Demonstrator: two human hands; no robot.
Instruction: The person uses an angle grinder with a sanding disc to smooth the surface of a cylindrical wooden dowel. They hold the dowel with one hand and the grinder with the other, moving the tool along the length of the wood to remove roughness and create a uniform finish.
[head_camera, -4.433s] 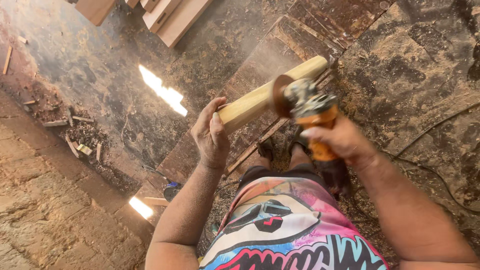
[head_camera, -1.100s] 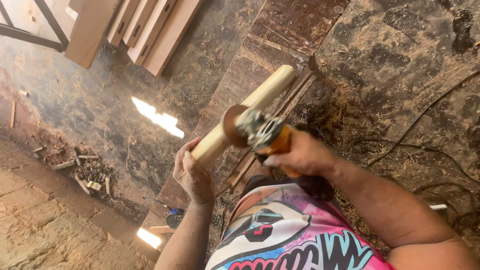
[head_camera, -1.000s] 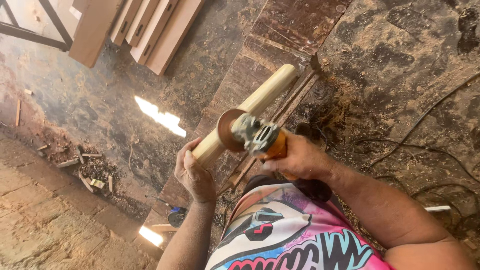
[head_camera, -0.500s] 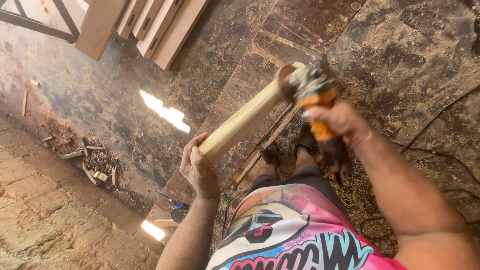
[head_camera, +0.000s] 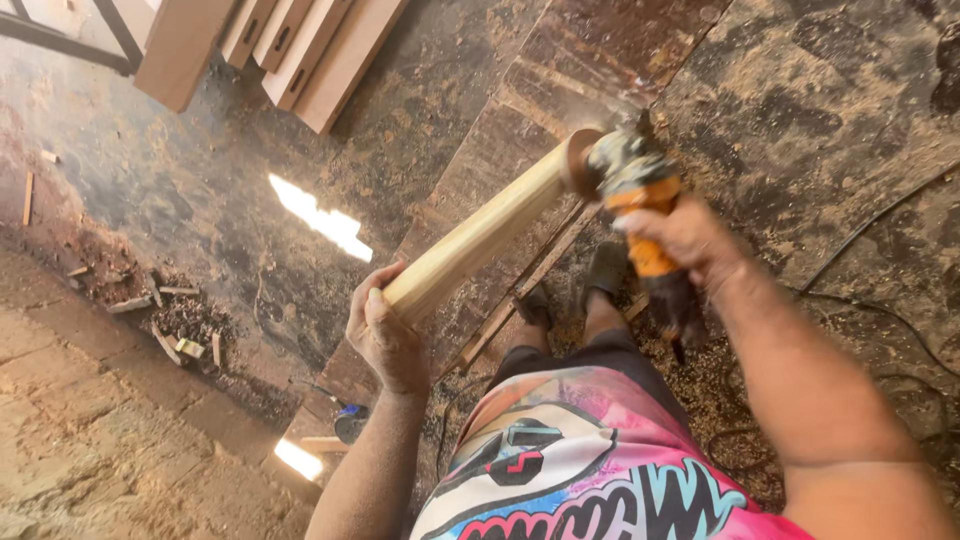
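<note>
Fingers of our left hand wrap tight around the near end of a pale round wooden post, which slants up and away from us over the floor. Our right hand is clamped on the orange body of an angle grinder, and its brown sanding disc is pressed against the far end of the post, where a thin haze of dust hangs in the air. The grinder's dark rear part sticks out below our fist, just above our knee.

Under the post lies a long dark plank with thin strips along its edge, and our feet in dark shoes stand beside it. The ground all about is thick with sawdust, and black cables run across it to our right. Pale boards lean together at the upper left. A bright patch of sunlight falls on the floor to the left of the post, and farther left small wood scraps lie in a heap by a stone step.
</note>
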